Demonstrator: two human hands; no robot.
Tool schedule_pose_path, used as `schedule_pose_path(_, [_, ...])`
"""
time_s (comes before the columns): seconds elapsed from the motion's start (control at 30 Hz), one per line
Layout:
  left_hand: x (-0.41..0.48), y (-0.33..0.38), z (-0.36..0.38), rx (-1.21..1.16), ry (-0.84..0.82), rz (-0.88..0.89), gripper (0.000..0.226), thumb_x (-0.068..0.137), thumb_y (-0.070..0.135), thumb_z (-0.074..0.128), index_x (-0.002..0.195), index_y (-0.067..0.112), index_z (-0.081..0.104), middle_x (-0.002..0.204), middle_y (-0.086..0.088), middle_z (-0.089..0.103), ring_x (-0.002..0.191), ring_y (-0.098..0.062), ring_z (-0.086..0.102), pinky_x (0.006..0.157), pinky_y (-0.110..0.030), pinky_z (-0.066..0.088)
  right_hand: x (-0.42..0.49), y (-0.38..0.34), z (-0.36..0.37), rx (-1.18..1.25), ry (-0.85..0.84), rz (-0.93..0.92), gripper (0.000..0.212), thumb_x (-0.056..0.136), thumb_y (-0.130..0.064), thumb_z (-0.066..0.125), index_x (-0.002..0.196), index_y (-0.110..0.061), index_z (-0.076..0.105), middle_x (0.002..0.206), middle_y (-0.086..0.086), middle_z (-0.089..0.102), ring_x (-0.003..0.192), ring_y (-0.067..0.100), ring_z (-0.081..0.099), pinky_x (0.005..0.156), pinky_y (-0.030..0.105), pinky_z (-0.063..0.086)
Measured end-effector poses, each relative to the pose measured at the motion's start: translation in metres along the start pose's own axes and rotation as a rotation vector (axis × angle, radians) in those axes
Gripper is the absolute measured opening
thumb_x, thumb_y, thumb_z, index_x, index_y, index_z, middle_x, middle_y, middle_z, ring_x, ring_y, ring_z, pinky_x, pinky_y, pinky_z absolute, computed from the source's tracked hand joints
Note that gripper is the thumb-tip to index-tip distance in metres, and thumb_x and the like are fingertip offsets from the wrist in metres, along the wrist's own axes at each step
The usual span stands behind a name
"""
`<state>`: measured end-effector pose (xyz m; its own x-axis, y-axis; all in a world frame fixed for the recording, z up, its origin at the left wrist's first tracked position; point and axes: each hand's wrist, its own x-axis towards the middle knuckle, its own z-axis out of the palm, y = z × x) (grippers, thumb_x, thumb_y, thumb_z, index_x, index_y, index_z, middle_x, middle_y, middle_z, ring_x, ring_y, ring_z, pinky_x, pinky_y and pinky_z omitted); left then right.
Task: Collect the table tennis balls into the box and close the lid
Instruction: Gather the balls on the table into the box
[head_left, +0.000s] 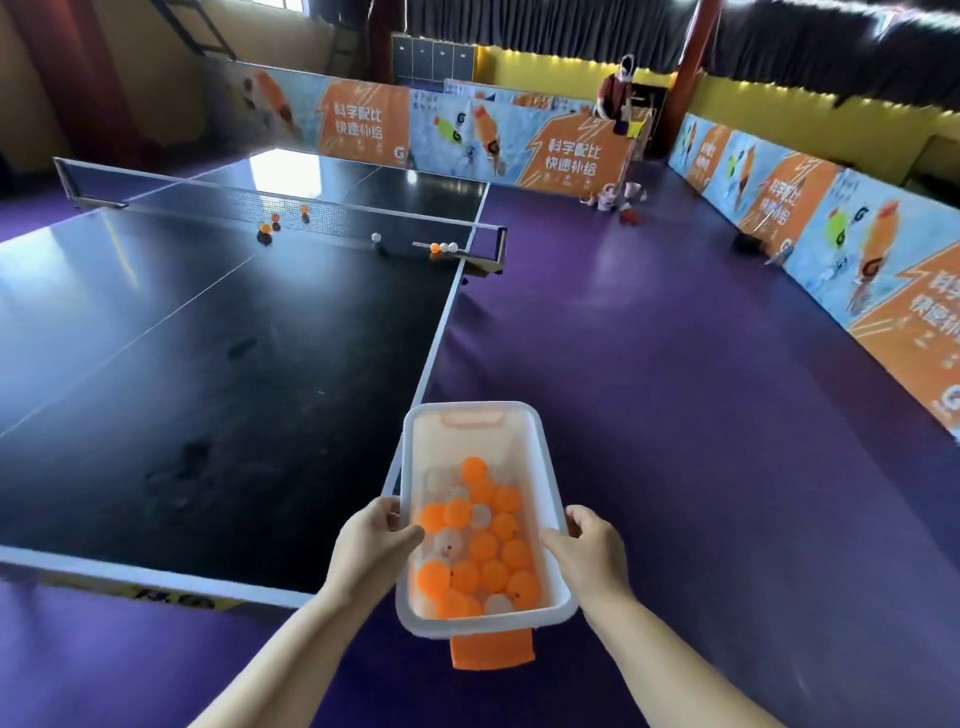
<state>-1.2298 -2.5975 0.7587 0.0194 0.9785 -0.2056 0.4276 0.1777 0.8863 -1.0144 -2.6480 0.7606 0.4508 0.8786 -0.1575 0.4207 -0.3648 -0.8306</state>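
Observation:
A clear plastic box (540, 457) with orange latches hangs in front of me beside the table's right edge, with no lid on it. Several orange and white balls (480, 551) lie inside. My left hand (371, 545) grips its left rim, thumb over the edge. My right hand (589, 548) grips the right rim the same way. More balls lie on the black table by the net: orange ones (266, 227) left of centre, a white one (376, 237), and a small row (444, 247) near the right net post.
The table tennis table (208, 374) fills the left side, its net (291, 208) across the far part. Purple floor (675, 389) spreads to the right, bounded by printed barriers (857, 249). A person (618, 98) stands at the far barrier gap, small items on the floor nearby.

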Motion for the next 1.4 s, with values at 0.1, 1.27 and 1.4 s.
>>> schedule_pose_path(0.1, [0.043,0.023,0.028,-0.003,0.006,-0.020,0.012,0.076,0.013,0.064,0.082,0.022,0.062,0.078,0.001,0.067,0.071,-0.016,0.066,0.058,-0.030,0.055,0.056,0.002,-0.012,0.026,-0.022,0.022,0.019,0.078,-0.015,0.058,0.064,-0.024,0.049,0.060,-0.009,0.052,0.052,0.007,0.044,0.049,0.022,0.036])
schedule_pose_path(1.27, [0.692,0.268,0.209,-0.150,0.201,-0.111,0.017,0.075,0.010,0.063,0.080,0.025,0.063,0.080,0.003,0.068,0.072,-0.015,0.068,0.062,-0.032,0.057,0.809,-0.147,-0.024,-0.046,-0.194,-0.119,0.028,0.076,-0.012,0.059,0.056,-0.022,0.043,0.052,-0.010,0.046,0.049,0.009,0.038,0.048,0.024,0.032])
schedule_pose_path(1.4, [0.740,0.276,0.216,-0.187,0.280,-0.156,0.019,0.076,0.010,0.064,0.087,0.026,0.063,0.084,0.003,0.069,0.076,-0.012,0.067,0.063,-0.030,0.057,0.883,-0.168,-0.006,-0.091,-0.292,-0.180,0.012,0.077,-0.014,0.061,0.066,-0.018,0.058,0.058,-0.008,0.055,0.054,0.009,0.047,0.050,0.025,0.038])
